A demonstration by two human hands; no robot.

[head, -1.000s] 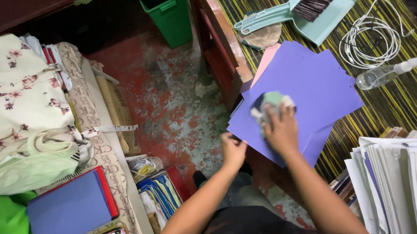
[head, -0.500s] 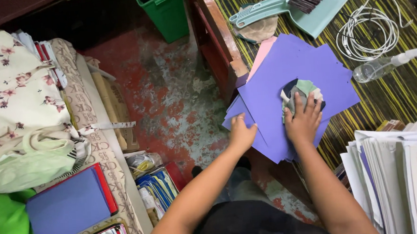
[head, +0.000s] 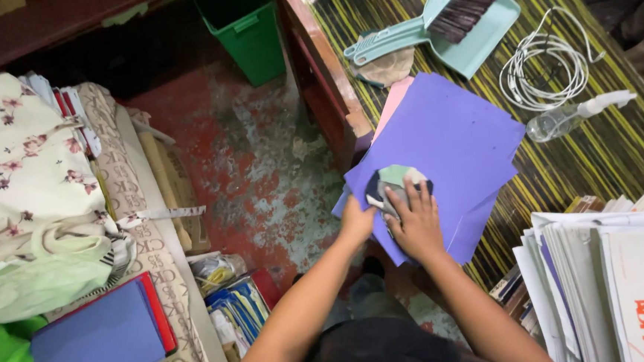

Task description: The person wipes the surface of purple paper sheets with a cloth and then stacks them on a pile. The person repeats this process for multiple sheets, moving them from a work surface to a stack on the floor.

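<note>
R hand (head: 414, 224) flat, fingers spread, pressing a small cloth (head: 393, 184) (grey/green/pink, bunched) down onto purple sheets (head: 446, 143). L hand (head: 358, 220) at the near-left edge of the stack, looks like it's pinching or bracing the sheet edge; can't tell exact finger closure, thumb side hidden.

Sheets: stack of a few purple ones w/ a pink sheet (head: 392, 102) poking out at top-left. They lie on the striped tabletop (head: 597, 164), left corner overhanging the wooden edge (head: 323, 76) above the red floor (head: 262, 170).

Handling, my read:
- sheets = light, thin, semi-stiff card or plastic. Smooth, prob slide on each other and on the striped surface, so they need one hand as an anchor. Overhang corner will flex if loaded.
- best hold: edge/corner pinch on the overhang side, or a flat palm on top. Don't crease.
- cloth = soft, light, no shape. Holds fine under a flat palm or bunched in fingers.

Around: teal dustpan (head: 469, 34) w/ brush (head: 468, 8) lying in it, just beyond the sheets; coiled white cable (head: 546, 70); clear spray bottle (head: 564, 118) lying on its side, right of sheets; paper pile (head: 611, 275) bottom right. Green bin (head: 246, 29) on floor. Far left: floral cloth (head: 15, 162), blue folder (head: 97, 340).
</note>
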